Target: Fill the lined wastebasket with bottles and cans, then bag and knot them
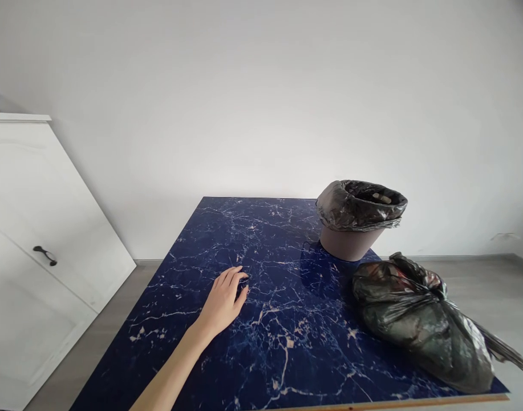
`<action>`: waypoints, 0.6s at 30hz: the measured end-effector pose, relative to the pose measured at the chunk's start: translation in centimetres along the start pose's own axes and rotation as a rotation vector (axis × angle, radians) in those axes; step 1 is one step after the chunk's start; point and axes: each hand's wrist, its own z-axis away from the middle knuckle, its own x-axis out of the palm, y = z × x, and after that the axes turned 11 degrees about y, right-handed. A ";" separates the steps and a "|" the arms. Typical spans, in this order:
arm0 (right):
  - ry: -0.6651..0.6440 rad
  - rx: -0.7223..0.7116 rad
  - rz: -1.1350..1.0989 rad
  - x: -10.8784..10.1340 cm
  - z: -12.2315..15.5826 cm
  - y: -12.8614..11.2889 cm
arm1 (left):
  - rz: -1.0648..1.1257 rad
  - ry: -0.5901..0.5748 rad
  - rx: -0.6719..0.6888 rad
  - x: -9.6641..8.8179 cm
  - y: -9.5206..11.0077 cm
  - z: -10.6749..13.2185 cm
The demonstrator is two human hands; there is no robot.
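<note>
The left hand (224,301) rests palm down on the blue marble-patterned table (261,354), fingers loosely curled and holding nothing. Well to its right, at the table's right edge, lies a full, tied black rubbish bag (424,322). Farther back, just behind the bag, stands a small bin (351,240) lined with a black liner (359,206).

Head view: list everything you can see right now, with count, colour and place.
table: one, dark blue marble pattern, centre.
bin: one, grey-brown, lined with a black bag, far right of the table.
tied bag: one, black, full, lying near the table's right edge, in front of the bin.
cabinet: one, white with a dark handle, left.
wall: white, behind.
left hand: one, resting flat on the table, holding nothing.
right hand: not in view.
</note>
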 end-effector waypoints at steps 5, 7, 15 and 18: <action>0.022 -0.011 -0.003 -1.4 -2.5 -1.4 | -0.003 0.000 0.007 0.2 -0.2 0.0; 0.036 -0.029 -0.015 -2.2 -3.7 -2.5 | -0.001 0.003 0.005 0.2 -0.2 0.0; 0.088 -0.191 -0.113 -5.7 -10.6 -11.8 | -0.009 -0.007 -0.001 0.3 -0.5 -0.1; 0.094 -0.279 -0.121 -7.1 -15.0 -16.8 | -0.009 -0.007 -0.004 0.3 -0.6 -0.1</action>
